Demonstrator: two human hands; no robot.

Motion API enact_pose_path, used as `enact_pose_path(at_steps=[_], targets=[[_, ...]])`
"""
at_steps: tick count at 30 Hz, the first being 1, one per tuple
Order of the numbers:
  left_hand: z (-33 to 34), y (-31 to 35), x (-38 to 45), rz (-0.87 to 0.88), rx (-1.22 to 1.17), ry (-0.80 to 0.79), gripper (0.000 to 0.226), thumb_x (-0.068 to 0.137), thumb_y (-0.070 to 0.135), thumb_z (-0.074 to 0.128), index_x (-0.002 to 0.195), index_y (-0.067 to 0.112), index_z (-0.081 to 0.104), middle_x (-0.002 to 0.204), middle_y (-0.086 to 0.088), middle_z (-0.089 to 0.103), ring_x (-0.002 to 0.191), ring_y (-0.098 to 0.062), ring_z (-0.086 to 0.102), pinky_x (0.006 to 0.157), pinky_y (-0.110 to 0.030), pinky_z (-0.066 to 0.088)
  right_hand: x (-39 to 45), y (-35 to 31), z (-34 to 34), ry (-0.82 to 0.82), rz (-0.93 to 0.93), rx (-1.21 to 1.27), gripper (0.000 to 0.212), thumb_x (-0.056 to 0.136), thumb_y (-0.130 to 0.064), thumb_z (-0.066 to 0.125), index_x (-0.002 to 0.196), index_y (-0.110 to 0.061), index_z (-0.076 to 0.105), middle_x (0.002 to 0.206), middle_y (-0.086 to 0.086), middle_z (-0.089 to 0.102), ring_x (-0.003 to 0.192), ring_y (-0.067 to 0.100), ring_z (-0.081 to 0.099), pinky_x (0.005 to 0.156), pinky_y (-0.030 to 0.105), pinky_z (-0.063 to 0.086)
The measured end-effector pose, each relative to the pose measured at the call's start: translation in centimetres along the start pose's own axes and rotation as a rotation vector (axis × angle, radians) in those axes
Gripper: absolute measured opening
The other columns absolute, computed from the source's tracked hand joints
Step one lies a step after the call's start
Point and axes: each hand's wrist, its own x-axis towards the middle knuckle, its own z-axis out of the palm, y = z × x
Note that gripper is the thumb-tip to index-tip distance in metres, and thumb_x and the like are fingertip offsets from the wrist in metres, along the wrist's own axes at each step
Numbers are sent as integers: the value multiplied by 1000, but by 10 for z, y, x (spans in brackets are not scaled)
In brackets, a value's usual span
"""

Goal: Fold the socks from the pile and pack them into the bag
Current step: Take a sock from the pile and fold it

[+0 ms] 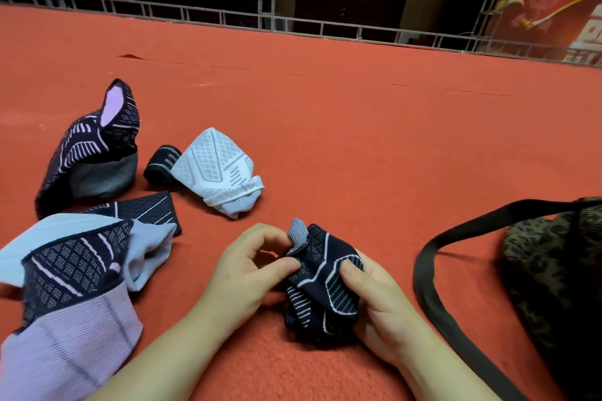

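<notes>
Both hands on the dark sock bundle (321, 283), low on the red carpet (358, 127). Left hand (247, 273) pinching the cuff edge at the bundle's left, fingers curled; right hand (378, 296) gripping its right side, thumb pressed on the knit. Best done by tucking the loose cuff fully over, keeping the roll tight, then swinging right to the bag (553, 270), just beside the bundle. Left of the bundle, the unfolded pile (71, 270); beyond it, a white folded sock (218, 169) and a dark sock (94, 153) standing up.
</notes>
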Motion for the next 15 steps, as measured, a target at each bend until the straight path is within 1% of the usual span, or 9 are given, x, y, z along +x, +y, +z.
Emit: enact_pose_path(at_steps=[2,4,6,8,10,11,12,13,15], targets=[[-1,-3,1,45,67,10,13,60,40,64,73,36,63,79,11,61,68,1,56,63,-14,46,-1,0,0,-14,1,10,60,67,-45,80,113,-9,65,110,20,65,95,29,64,80,38,55],[-3,-5,2,87,146,21,8,67,41,60,73,36,62,79,11,61,72,0,55,70,-14,43,0,1,-1,8,4,-4,61,66,-46,81,112,-8,66,110,22,65,95,29,63,81,38,54],[-3,-7,3,90,169,50,10,72,40,55,70,32,60,75,12,59,71,0,53,70,-14,41,1,3,0,82,-3,-31,68,63,-48,82,111,-4,64,110,26,65,95,32,62,81,40,53],[-2,-6,4,18,58,98,15,78,37,56,70,24,56,68,11,54,67,-3,48,66,-21,41,3,3,-2,195,-18,-48,70,55,-52,84,104,-5,66,104,25,67,88,30,64,76,38,54],[-3,-7,7,-77,-99,184,19,84,33,59,72,20,54,69,0,51,68,-14,45,64,-31,39,4,-1,-5,277,-34,-63,70,49,-55,85,97,-8,67,95,20,69,80,26,65,70,35,55],[-5,-8,8,-117,-159,224,20,85,34,59,73,19,55,72,-6,50,70,-18,45,65,-35,38,4,-2,-8,304,-38,-78,70,50,-55,84,97,-7,66,93,19,70,79,26,65,69,34,55],[-7,-9,9,-146,-200,249,20,86,36,57,75,20,57,77,-9,52,73,-20,45,68,-37,38,4,-4,-10,324,-39,-100,65,53,-52,82,96,-6,66,92,18,70,78,26,65,68,34,54],[-8,-9,10,-161,-220,259,19,85,37,55,76,21,59,81,-11,53,76,-21,45,71,-38,37,4,-6,-12,340,-42,-125,56,56,-49,78,92,-8,67,89,17,69,76,25,64,67,33,54],[-9,-8,11,-160,-208,272,18,88,33,56,73,24,61,80,-11,53,76,-21,45,71,-37,36,3,-10,-13,357,-46,-200,37,58,-48,74,75,-17,66,77,12,65,70,22,59,62,32,49]])
